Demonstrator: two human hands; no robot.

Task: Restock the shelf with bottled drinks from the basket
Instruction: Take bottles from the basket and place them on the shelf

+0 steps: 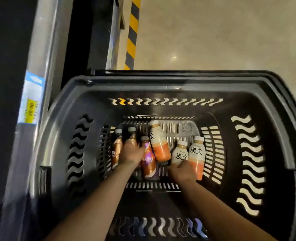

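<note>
Both grips are lowered into a black plastic basket [70,94] with wavy slots in its walls. The left grip [130,153] is curled over a copper-coloured bottle with a dark cap [132,134], of which only the cap and shoulder are seen past the knuckles. The right grip [182,172] is closed round the lower end of a white-labelled bottle with a cream cap [180,153]; whether the neighbouring bottle is also touched cannot be told.

Six bottles are laid on the slotted bottom of the basket, caps toward the far rim. A copper-coloured bottle with a grey cap [116,148] is found nearest the left wall, just beside the left grip. A purple and copper bottle marked Nescafe [148,162] is lodged between the two grips, against the left one, so the held copper bottle is hemmed in on both sides. A tilted white and orange bottle [160,143] is laid against the Nescafe one. A white and orange bottle with black characters [197,153] is placed nearest the right wall, touching the bottle held on that side.

Edges are softened by motion blur. Beyond the basket's left rim a grey metal shelf post [43,49] carrying a blue and yellow price label [30,101] is seen. A yellow and black striped strip [133,32] and a beige floor [221,32] are seen past the far rim.
</note>
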